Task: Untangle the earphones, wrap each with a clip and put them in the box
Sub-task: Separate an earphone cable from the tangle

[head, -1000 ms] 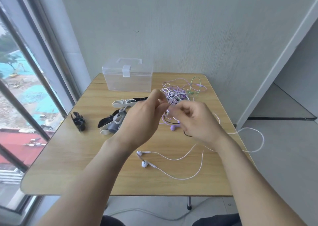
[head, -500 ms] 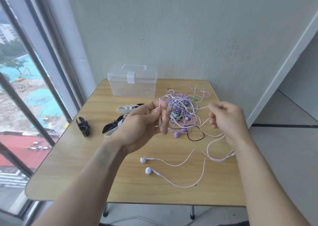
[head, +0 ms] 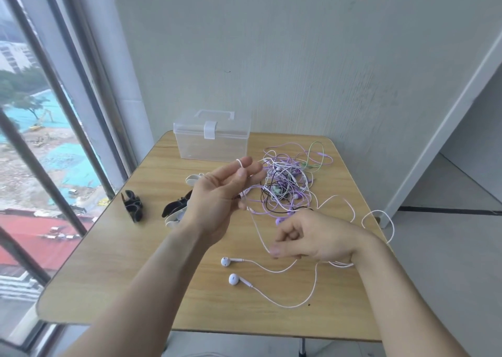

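A thin white earphone cord [head: 256, 229] runs between the two hands above the light wooden worktop [head: 130, 261]. One end loops around a fingertip of the left hand [head: 217, 202], which is held up with the palm facing the camera. Its fingers are partly curled and its thumb presses the cord, so the grip is on the cord. The cord drops down to the right hand [head: 312, 238], which pinches it between thumb and finger; that grip is narrow and tight on the cord.

The same cord goes on under the right hand to two white earbuds [head: 231, 270] that lie on the worktop near the front edge. More of it curls off past the right edge of the worktop.

Behind the hands lies a messy pile of purple, white, black and green earphone cords [head: 288, 183]. A clear plastic box with a white latch and a handle [head: 212, 136] stands at the back, just left of the pile. Its lid is down.

Some black and white clips [head: 173, 212] lie behind the left wrist, partly hidden. A black clip [head: 132, 205] stands alone further left, near the window [head: 40, 139].
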Demonstrator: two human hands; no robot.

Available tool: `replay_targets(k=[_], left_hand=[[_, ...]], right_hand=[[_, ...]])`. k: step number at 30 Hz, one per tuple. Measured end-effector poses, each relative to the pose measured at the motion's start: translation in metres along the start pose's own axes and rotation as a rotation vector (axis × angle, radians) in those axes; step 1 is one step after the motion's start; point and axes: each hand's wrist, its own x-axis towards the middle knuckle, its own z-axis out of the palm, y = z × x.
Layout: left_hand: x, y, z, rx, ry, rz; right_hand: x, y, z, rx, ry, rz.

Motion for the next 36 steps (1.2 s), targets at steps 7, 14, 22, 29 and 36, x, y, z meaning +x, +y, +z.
replay_targets(k=[7, 14, 22, 29, 36], left_hand=[[-0.008, -0.007, -0.007, 0.645, -0.378, -0.033], [-0.008, -0.006, 0.0, 0.237, -0.657, -0.226], [0.001, -0.014, 0.011, -0.191, -0.079, -0.044], [-0.003, -0.024, 0.007, 0.434, -0.128, 0.084], [-0.003, -0.024, 0.001, 0.504, -0.253, -0.088]], right_hand=[[-0.016, -0.005, -0.023, 0.549, 0.071, -0.325], [0.005, 0.007, -0.021, 0.631, 0.679, -0.091], [0.008, -0.006, 0.009, 0.004, 0.423, -0.088], [0.007, -0.019, 0.023, -0.105, 0.417, -0.23], [-0.005, -0.001, 0.003, -0.119, 0.611, -0.269]])
